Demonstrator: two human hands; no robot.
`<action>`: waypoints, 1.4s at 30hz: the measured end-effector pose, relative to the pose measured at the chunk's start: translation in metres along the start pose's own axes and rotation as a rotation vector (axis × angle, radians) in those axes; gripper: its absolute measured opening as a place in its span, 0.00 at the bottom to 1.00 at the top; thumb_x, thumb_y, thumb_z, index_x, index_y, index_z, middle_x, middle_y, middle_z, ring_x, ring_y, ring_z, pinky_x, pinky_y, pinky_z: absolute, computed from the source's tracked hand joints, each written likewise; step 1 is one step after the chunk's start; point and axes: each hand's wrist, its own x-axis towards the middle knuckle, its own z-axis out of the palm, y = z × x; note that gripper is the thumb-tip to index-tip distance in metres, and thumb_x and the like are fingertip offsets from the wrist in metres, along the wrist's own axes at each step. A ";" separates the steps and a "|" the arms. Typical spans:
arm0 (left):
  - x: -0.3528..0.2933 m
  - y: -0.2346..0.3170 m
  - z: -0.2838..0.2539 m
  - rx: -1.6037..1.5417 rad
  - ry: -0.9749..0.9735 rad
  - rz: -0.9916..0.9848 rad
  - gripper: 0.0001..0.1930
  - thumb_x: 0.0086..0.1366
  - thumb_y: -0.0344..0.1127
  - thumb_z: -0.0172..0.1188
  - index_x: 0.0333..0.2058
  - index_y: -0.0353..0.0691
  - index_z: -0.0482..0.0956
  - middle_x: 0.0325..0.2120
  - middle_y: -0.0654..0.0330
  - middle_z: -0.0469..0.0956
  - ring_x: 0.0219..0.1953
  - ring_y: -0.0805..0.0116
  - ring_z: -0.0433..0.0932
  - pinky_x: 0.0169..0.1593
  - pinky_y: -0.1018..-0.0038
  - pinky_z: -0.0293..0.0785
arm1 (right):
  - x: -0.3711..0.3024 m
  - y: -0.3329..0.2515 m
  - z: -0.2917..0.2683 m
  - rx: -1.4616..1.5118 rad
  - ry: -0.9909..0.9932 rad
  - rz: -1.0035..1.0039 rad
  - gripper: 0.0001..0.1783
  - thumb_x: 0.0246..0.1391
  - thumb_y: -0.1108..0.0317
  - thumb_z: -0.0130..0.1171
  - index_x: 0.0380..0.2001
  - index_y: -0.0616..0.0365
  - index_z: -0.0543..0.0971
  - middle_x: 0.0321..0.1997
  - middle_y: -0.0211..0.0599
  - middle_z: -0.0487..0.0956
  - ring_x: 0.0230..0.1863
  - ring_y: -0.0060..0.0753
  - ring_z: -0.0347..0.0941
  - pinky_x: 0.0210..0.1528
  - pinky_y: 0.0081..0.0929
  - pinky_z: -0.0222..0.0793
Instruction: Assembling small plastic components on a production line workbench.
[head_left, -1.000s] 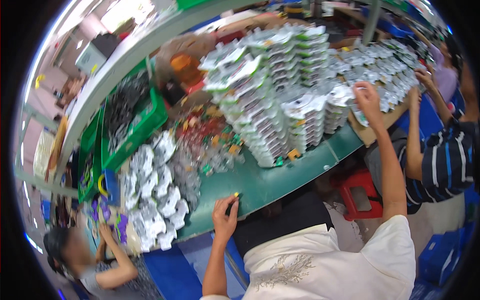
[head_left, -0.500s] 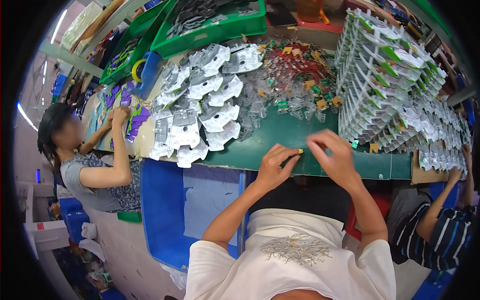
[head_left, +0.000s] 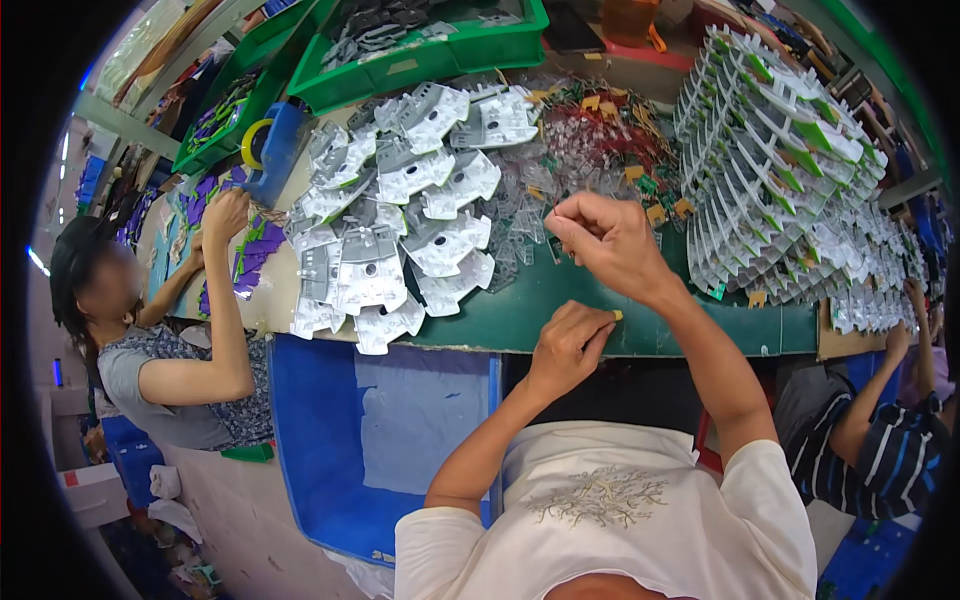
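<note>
My left hand (head_left: pixel 572 345) is low over the front edge of the green tabletop (head_left: pixel 530 310), its thumb and fingers pinched on a small yellow piece (head_left: pixel 618 315). Farther forward is my right hand (head_left: pixel 608 240), raised at the near side of a heap of clear plastic parts (head_left: pixel 515 225). Its fingertips are pressed together; whatever they hold, if anything, is too small to make out. Behind that hand lies a tangle of red wires (head_left: pixel 620 135) with small orange and green pieces among them.
White-and-grey moulded shells (head_left: pixel 405 175) are piled on the left; a tall stack of similar shells (head_left: pixel 760 180) stands right. Behind are a green tray (head_left: pixel 430 55) and a blue tape dispenser (head_left: pixel 277 155). A blue bin (head_left: pixel 315 460) stands below the edge. People work on both sides.
My right hand has moved forward and left, from beside the left hand to the clear parts. The left hand has shifted slightly right and nearer me, still pinching the yellow piece.
</note>
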 end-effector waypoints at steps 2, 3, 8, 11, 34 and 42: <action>0.002 0.001 0.000 -0.004 -0.008 0.006 0.08 0.55 0.20 0.65 0.35 0.33 0.82 0.30 0.54 0.81 0.32 0.55 0.78 0.38 0.64 0.74 | 0.002 0.003 -0.012 0.014 -0.107 0.081 0.10 0.59 0.67 0.61 0.30 0.64 0.80 0.21 0.24 0.76 0.24 0.15 0.70 0.24 0.18 0.66; 0.001 0.002 0.001 -0.001 -0.003 0.010 0.09 0.53 0.20 0.65 0.34 0.33 0.82 0.30 0.54 0.82 0.32 0.55 0.78 0.37 0.65 0.74 | 0.000 0.012 -0.020 -0.239 -0.175 0.115 0.09 0.56 0.68 0.61 0.27 0.63 0.80 0.19 0.27 0.76 0.22 0.15 0.69 0.24 0.22 0.64; -0.002 0.001 -0.002 0.118 -0.086 0.091 0.07 0.51 0.23 0.68 0.32 0.36 0.84 0.28 0.57 0.80 0.31 0.58 0.76 0.35 0.66 0.72 | -0.056 0.033 -0.029 0.029 -0.327 0.284 0.06 0.53 0.72 0.61 0.25 0.61 0.80 0.20 0.27 0.75 0.22 0.16 0.68 0.25 0.22 0.62; 0.002 0.005 -0.003 -0.003 -0.088 0.035 0.08 0.52 0.22 0.68 0.32 0.34 0.84 0.30 0.56 0.82 0.33 0.59 0.78 0.37 0.68 0.73 | -0.071 0.034 -0.037 0.098 -0.081 0.240 0.04 0.52 0.74 0.63 0.26 0.64 0.80 0.28 0.29 0.75 0.29 0.16 0.69 0.30 0.19 0.62; 0.024 0.047 -0.036 -0.791 0.095 -0.718 0.11 0.72 0.37 0.57 0.45 0.36 0.80 0.38 0.59 0.82 0.40 0.73 0.79 0.48 0.75 0.75 | -0.150 0.011 -0.082 0.121 -0.111 0.007 0.04 0.41 0.78 0.64 0.21 0.63 0.77 0.27 0.35 0.76 0.30 0.30 0.71 0.38 0.28 0.61; 0.018 0.044 -0.037 -0.721 0.077 -0.721 0.09 0.69 0.31 0.61 0.44 0.35 0.81 0.39 0.59 0.83 0.41 0.72 0.81 0.49 0.76 0.77 | -0.155 0.021 -0.085 0.037 -0.126 -0.025 0.04 0.43 0.78 0.63 0.25 0.64 0.79 0.28 0.35 0.77 0.32 0.28 0.72 0.39 0.27 0.66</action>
